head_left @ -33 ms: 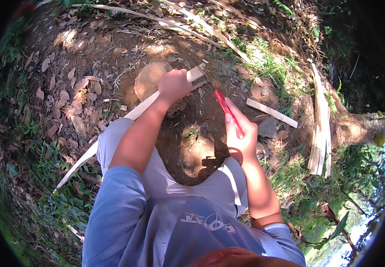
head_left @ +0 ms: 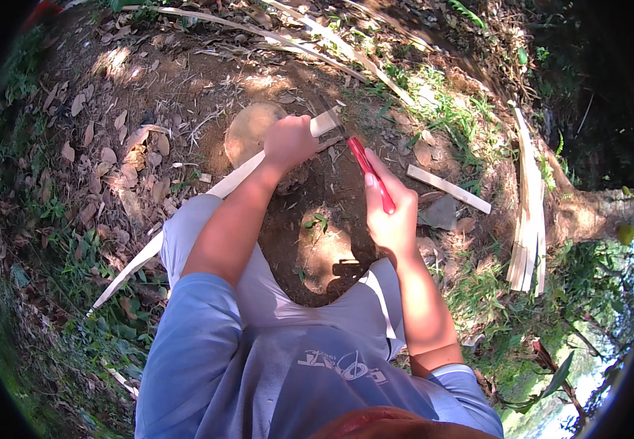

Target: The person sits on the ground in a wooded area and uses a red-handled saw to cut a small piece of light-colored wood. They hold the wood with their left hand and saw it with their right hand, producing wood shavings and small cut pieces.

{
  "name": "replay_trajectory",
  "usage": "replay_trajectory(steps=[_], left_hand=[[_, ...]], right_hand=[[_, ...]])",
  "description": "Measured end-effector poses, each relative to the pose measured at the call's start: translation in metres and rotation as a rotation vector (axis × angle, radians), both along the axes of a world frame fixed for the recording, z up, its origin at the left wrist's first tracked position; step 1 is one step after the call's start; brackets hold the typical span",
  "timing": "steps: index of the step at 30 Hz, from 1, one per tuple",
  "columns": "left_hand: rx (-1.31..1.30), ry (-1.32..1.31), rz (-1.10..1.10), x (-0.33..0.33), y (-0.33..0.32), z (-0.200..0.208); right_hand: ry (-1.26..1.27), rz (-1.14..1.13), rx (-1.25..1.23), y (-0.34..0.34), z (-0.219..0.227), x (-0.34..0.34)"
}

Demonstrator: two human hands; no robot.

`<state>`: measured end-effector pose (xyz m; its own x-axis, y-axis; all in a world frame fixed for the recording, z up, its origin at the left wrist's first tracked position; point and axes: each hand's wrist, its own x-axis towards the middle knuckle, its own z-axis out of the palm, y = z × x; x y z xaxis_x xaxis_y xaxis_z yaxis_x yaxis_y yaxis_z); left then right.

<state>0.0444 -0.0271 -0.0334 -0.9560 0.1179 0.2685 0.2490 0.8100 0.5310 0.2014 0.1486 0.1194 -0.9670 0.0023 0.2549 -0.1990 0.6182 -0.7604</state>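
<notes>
A glossy, smooth finish, plastic in appearance, is noted on the red handle point(head_left: 372, 174); its thin blade point(head_left: 333, 114) is seen as dull, dark metal; bare, matt, pale wood is observed in the long strip point(head_left: 236, 177), the short piece point(head_left: 449, 188) and the stacked strips point(head_left: 528, 219); a matt wooden face is shown by the stump point(head_left: 247, 135); matt cloth is recorded for the blue shirt point(head_left: 273, 373) and grey trousers point(head_left: 280, 314)

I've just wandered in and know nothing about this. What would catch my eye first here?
Most likely the bright red handle gripped in the right hand, a little right of centre. Next comes the long pale strip of wood in the left hand, slanting off to the lower left, with a round stump just left of that hand. Over on the right lies a bundle of pale strips.
</notes>
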Motion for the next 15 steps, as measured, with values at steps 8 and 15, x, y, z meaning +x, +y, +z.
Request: replay_trajectory(steps=[8, 15], left_hand=[[0.007, -0.055, -0.037, -0.001, 0.002, 0.013], [0.015, -0.059, -0.026, 0.002, -0.007, 0.008]], right_hand=[[0.114, 0.085, -0.079, -0.040, -0.057, -0.142], [0.118, 0.134, -0.080, -0.002, -0.070, -0.071]])
